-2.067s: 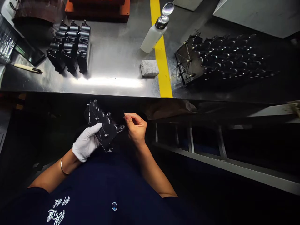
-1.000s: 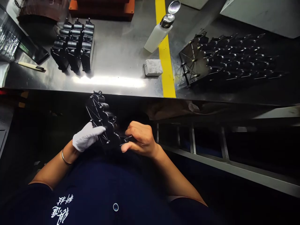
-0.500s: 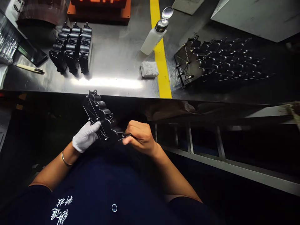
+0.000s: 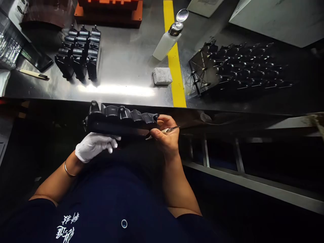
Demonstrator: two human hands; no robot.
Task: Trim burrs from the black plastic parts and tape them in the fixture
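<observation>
A long black moulded plastic part with a scalloped upper edge is held level before my body, just off the bench's front edge. My left hand, in a white glove, is under its left end, with fingers partly curled and the thumb hidden. My bare right hand grips the right end with its fingertips. Across the right palm, under the thumb, lies a slim knife-like tool with a pale handle and a dark pointed tip.
Similar black parts stand in rows at the bench's left, and more lie at the right. A white pump bottle and a grey-white block sit near the yellow strip. A cream-handled cutter lies far left.
The black part has turned from slanting, ribbed face showing, to lying crosswise with its side towards me. My right hand has moved up and right, and the tool now shows in it.
</observation>
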